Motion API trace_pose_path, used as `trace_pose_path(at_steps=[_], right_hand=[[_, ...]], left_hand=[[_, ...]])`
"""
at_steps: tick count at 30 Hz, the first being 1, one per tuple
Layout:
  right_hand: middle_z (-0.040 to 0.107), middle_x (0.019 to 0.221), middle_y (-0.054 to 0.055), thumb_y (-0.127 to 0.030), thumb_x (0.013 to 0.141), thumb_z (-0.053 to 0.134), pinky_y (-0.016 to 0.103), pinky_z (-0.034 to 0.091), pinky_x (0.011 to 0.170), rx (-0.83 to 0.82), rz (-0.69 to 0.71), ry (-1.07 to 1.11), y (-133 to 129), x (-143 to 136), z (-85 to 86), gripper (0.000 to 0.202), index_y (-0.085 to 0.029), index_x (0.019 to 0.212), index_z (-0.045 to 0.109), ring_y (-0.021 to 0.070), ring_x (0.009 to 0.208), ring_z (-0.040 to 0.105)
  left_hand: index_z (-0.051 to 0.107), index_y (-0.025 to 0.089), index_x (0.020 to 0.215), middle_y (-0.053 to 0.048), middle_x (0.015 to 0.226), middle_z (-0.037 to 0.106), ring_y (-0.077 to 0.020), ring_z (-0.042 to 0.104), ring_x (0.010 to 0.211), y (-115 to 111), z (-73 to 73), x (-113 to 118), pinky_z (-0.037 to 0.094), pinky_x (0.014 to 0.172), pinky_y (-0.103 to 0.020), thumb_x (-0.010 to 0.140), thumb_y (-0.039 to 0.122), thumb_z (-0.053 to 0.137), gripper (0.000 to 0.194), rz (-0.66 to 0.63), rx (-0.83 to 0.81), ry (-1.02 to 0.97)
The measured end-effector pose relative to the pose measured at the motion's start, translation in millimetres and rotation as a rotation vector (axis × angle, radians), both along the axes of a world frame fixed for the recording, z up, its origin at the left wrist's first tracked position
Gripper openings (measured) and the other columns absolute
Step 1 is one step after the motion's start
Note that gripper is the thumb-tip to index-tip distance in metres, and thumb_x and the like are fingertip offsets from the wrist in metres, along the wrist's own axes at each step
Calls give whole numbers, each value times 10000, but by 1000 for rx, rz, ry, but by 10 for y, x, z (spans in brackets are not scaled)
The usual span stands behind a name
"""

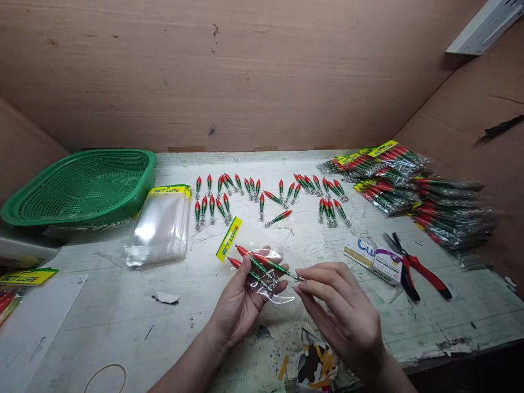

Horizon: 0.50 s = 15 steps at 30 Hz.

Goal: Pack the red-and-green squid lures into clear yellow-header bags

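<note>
Lure (272,263) lies at the clear bag (229,239), inside or on top I can't tell; left hand (241,308) holds the bag, right hand (347,305) pinches the lure's hook end; looks mid-handling, calls for hooks kept off the film. Around: green basket (152,161); stacked bags (159,232); filled packs (454,218) holding lures.

Can't see all the fingers of the left hand (235,311), part hidden behind the bag (286,256). Can't tell the held lure's (268,261) tip at the right hand (347,305). Too small to read, the card's (388,264) fine print; too jumbled to count, the packs (393,191) by the table's (135,311) far right corner. Cut off by the picture's edges: metal thing (24,245), sheet (45,333), labelled pack (24,277), band (106,365), white strip (483,27).
</note>
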State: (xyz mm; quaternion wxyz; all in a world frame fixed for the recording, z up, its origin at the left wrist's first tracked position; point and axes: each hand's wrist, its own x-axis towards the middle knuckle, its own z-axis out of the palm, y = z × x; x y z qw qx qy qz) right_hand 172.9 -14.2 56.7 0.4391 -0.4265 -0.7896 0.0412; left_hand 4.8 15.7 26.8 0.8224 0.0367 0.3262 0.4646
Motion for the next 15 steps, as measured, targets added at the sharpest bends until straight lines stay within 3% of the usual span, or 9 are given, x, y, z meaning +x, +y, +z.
trace_pose_path(at_steps=[6,11,15], right_hand=[[670,1033,76,2,830,598,395,481,818,27,-67,14,52,-105,-178,237,-154,1009,602,214,953,544],[607,1178,109,-43,857,553,432,457,904,-64,23,-85,-14,-85,-70,275,-143,1105,617,246,1082,497],[627,987,75,-96,871,556,350,483,825,-95,-11,37,70,174,-1,164,-172,989,641,199,958,554]], left_hand=[[626,52,1083,-165,1067,691,-222,659,1002,-17,-63,11,554,856,-312,949,288,452,322,-28,26,-44],[604,47,1145,-179,1092,680,-241,664,989,-5,-91,-5,569,818,-325,952,314,437,369,-24,-4,-36],[580,59,1171,-183,1116,669,-255,667,981,-2,-60,-4,586,775,-345,954,297,428,356,-8,-40,5]])
